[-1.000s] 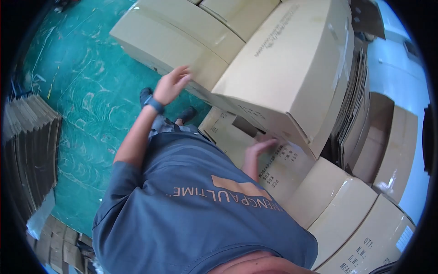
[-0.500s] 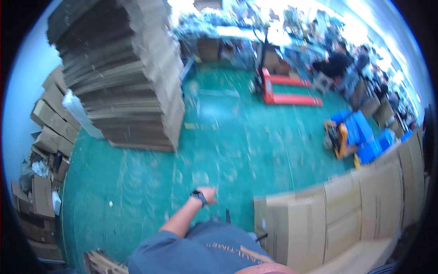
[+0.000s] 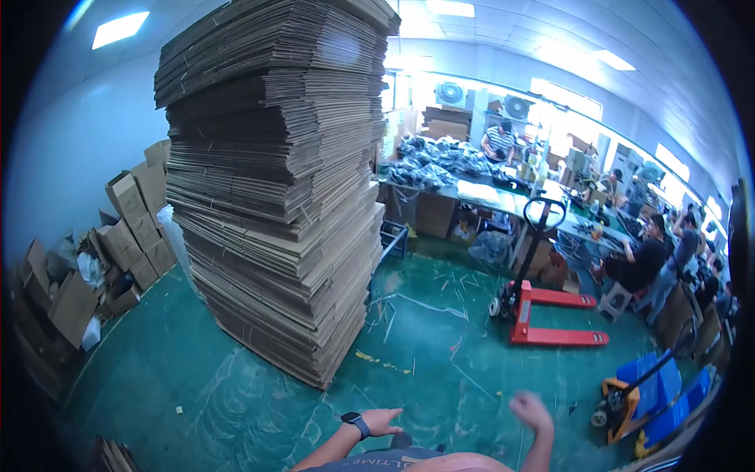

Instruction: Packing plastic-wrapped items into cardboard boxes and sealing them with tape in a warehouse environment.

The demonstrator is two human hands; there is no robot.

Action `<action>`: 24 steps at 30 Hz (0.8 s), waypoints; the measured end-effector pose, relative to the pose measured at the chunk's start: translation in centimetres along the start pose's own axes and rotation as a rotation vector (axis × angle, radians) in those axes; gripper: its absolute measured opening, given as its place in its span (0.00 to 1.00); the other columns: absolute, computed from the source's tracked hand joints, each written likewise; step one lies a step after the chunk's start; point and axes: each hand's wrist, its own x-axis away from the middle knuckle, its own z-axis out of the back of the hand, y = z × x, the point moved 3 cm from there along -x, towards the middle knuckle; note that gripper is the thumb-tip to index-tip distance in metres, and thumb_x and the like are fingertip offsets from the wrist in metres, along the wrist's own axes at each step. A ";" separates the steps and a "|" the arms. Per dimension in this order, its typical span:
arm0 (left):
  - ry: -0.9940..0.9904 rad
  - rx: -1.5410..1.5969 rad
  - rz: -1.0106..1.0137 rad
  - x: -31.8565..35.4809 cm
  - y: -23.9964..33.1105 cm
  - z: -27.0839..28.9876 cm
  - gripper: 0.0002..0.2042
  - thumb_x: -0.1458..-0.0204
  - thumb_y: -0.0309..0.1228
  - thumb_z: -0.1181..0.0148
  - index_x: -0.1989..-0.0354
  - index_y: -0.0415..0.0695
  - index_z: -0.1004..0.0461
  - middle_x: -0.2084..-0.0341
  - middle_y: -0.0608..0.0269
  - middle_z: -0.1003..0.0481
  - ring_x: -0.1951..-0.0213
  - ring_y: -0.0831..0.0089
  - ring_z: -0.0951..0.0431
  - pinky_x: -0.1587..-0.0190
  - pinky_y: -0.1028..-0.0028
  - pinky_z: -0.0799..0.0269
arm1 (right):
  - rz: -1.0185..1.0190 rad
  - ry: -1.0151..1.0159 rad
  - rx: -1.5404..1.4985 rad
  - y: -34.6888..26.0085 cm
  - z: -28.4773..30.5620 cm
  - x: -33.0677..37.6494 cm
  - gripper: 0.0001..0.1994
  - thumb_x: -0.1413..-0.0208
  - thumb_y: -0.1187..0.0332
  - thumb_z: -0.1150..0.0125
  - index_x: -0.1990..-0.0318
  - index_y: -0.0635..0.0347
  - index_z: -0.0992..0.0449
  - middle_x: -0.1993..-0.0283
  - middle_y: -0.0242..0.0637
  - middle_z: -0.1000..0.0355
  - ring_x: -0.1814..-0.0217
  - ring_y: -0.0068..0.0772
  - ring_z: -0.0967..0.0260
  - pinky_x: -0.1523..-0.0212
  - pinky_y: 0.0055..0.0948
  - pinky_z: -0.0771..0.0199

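Observation:
My left hand (image 3: 383, 422), with a dark watch (image 3: 355, 425) on the wrist, is held in front of my body at the lower middle. It looks empty, its fingers partly stretched out. Further right, my right hand (image 3: 532, 411) is raised over the green floor and smeared by motion, so its fingers cannot be made out. Neither hand touches anything that I can see. Ahead and to the left rises a tall stack of flat brown cardboard (image 3: 271, 212), tied in bundles and nearest to my left hand.
A red pallet jack (image 3: 550, 334) stands ahead on the green floor (image 3: 259, 409). An orange pallet jack (image 3: 621, 405) with blue bins (image 3: 657, 385) is at the right. Cardboard boxes (image 3: 134, 212) line the left wall. Several people work by a long bench (image 3: 503, 200) covered with dark bagged goods.
My view has lifted and swung, bringing the ceiling and far bench into sight. The cardboard stack looks closer. My right hand has come into view; the boxes at lower right have left it.

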 end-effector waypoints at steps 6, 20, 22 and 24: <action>0.326 -0.052 0.261 -6.7 -4.6 12.7 0.41 0.36 0.56 0.38 0.24 0.39 0.38 0.32 0.38 0.29 0.32 0.45 0.27 0.31 0.56 0.29 | 1.072 0.060 0.135 -47.1 17.4 -25.0 0.25 0.37 0.60 0.30 0.36 0.64 0.22 0.34 0.50 0.23 0.34 0.46 0.23 0.34 0.40 0.24; 0.463 0.523 0.605 -29.3 -25.7 28.9 0.42 0.39 0.46 0.31 0.21 0.41 0.41 0.23 0.45 0.38 0.24 0.46 0.38 0.25 0.50 0.38 | 1.754 0.751 0.175 -113.0 36.2 -50.9 0.49 0.35 0.30 0.46 0.19 0.51 0.55 0.19 0.51 0.50 0.17 0.58 0.53 0.19 0.45 0.47; 0.635 0.453 0.541 -31.2 -25.2 34.3 0.41 0.38 0.44 0.31 0.20 0.41 0.42 0.23 0.45 0.39 0.24 0.46 0.38 0.24 0.50 0.39 | 1.757 0.756 0.108 -118.1 38.5 -52.3 0.56 0.37 0.26 0.48 0.15 0.50 0.63 0.13 0.51 0.58 0.12 0.62 0.61 0.14 0.46 0.54; 0.805 0.378 0.499 -32.3 -23.9 40.1 0.40 0.37 0.42 0.32 0.20 0.41 0.44 0.22 0.45 0.40 0.24 0.46 0.38 0.24 0.49 0.40 | 1.791 1.088 -0.382 -121.2 40.1 -53.4 0.48 0.36 0.30 0.43 0.20 0.56 0.42 0.15 0.54 0.52 0.13 0.60 0.55 0.17 0.51 0.48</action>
